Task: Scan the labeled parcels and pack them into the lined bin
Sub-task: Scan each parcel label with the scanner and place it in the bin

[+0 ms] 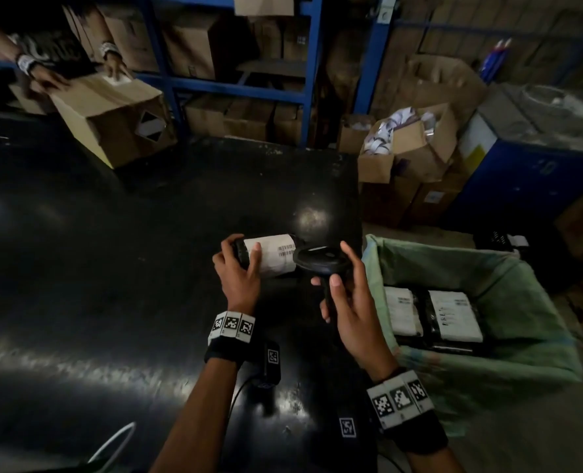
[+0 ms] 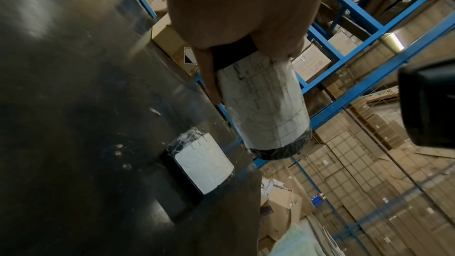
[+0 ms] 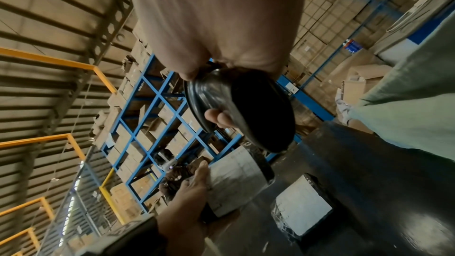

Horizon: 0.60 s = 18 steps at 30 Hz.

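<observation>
Left hand grips roll parcel, right hand grips scanner; lined bin beside.

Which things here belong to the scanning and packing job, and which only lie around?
Job: cylindrical labeled parcel in left hand; barcode scanner in right hand; lined bin with packed parcels; flat parcel on table.

Lying about: cardboard box; shelf cartons; blue racks.

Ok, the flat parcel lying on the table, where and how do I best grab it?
Come down from above and pinch the two long edges, thumb on one, fingers on the other. The parcel lies flat and label up on the table, so its underside is out of reach, while all its sides stand free.
</observation>
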### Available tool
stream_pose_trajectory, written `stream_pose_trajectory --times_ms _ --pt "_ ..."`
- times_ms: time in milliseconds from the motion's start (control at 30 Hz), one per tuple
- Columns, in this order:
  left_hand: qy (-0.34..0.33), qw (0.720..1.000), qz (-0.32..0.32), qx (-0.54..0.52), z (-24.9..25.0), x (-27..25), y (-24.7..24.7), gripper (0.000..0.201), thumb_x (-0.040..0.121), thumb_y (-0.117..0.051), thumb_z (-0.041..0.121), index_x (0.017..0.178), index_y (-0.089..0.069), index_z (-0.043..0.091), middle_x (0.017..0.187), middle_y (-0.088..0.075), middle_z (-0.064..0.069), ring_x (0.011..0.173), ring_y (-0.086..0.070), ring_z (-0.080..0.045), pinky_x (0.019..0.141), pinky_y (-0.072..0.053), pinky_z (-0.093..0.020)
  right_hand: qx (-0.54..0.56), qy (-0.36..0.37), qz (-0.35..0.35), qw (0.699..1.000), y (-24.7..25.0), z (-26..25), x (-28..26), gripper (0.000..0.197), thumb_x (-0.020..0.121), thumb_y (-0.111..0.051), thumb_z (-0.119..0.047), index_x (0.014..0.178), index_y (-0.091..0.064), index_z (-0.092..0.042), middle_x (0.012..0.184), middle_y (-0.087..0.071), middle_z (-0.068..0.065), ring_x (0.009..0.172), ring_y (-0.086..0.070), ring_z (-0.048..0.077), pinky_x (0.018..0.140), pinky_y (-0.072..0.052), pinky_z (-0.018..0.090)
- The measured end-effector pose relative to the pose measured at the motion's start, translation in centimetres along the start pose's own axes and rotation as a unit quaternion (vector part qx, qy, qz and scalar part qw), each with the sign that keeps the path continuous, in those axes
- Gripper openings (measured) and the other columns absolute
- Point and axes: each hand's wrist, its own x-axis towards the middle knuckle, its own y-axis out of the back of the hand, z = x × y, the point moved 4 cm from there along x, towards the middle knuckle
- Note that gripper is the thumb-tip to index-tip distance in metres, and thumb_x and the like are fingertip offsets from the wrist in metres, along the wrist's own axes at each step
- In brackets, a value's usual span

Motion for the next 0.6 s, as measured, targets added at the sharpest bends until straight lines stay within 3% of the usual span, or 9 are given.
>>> stream_pose_trajectory --times_ms 167,333,467,600 --pt "0.012 1.0 -0.008 -0.008 0.5 -1.3 -1.6 0.031 0.106 -0.05 0.038 0.136 -0.051 0.028 0.133 -0.043 -0.017 0.116 -0.045 -0.025 0.101 -0.039 -0.034 0.011 0.003 -0.006 1.0 0.1 -0.4 0.1 0.05 0.104 -0.043 -0.026 0.147 -0.029 -0.048 0.112 -0.067 -0.011 0.085 -0.061 0.044 0.059 -0.05 0.047" --pt "0.032 0.999 -0.039 -0.017 0.8 -2.1 -2.7 0.031 0.105 -0.054 0.035 0.135 -0.053 0.025 0.129 -0.041 -0.013 0.118 -0.035 -0.02 0.102 -0.036 -0.031 0.021 0.007 -0.002 1.0 0.3 -0.9 0.4 0.049 0.103 -0.043 -0.027 0.147 -0.029 -0.046 0.11 -0.067 -0.011 0.081 -0.062 0.039 0.057 -0.05 0.04" --pt "0.075 0.995 -0.058 -0.039 0.7 -2.5 -3.2 0.034 0.102 -0.058 0.039 0.134 -0.053 0.029 0.126 -0.034 -0.009 0.116 -0.039 -0.023 0.107 -0.04 -0.036 0.019 0.006 0.0 1.0 0.7 -0.9 0.5 0.049 0.103 -0.043 -0.029 0.147 -0.029 -0.045 0.109 -0.066 -0.017 0.078 -0.062 0.026 0.058 -0.05 0.04" --pt "0.064 0.994 -0.07 -0.047 1.1 -2.7 -3.3 0.035 0.103 -0.058 0.036 0.136 -0.052 0.025 0.131 -0.036 -0.011 0.118 -0.034 -0.018 0.104 -0.038 -0.032 0.0 0.005 0.003 1.0 0.9 -0.9 0.6 0.048 0.102 -0.042 -0.035 0.146 -0.029 -0.048 0.103 -0.066 -0.016 0.076 -0.063 0.033 0.057 -0.051 0.04"
